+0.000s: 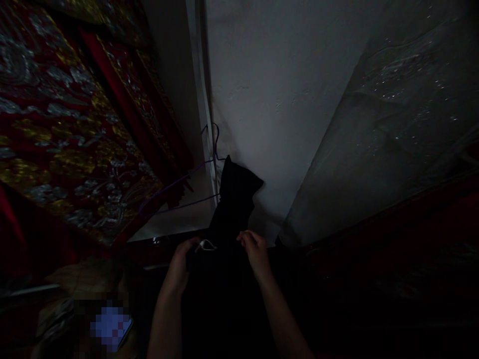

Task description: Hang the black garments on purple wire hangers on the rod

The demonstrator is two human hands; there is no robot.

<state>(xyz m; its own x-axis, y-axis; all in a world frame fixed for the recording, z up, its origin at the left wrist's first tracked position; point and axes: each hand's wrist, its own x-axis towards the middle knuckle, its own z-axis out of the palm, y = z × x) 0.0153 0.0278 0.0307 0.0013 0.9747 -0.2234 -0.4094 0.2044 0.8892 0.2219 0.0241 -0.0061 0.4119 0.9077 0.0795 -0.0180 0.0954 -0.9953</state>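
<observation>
A black garment (pixel 234 199) hangs against the pale wall, its upper part spread and its lower part lost in the dark. A purple wire hanger (pixel 179 178) sticks out to its left, with the hook near a vertical pipe. My left hand (pixel 183 262) is closed at the garment's left edge, fingers curled round the dark cloth. Beside those fingertips is a small white loop (pixel 208 245), like a cord or elastic. My right hand (pixel 256 252) is pinched at the garment's right side; the dark hides exactly what lies between its fingertips.
On the left hangs red cloth (pixel 75 144) with gold and silver embroidery. A thin light pipe (pixel 204 85) runs down the wall (pixel 277 89). To the right is a sheer, glittery sheet (pixel 381 134) over dark red cloth. A blurred-out bright screen (pixel 111 326) glows at lower left.
</observation>
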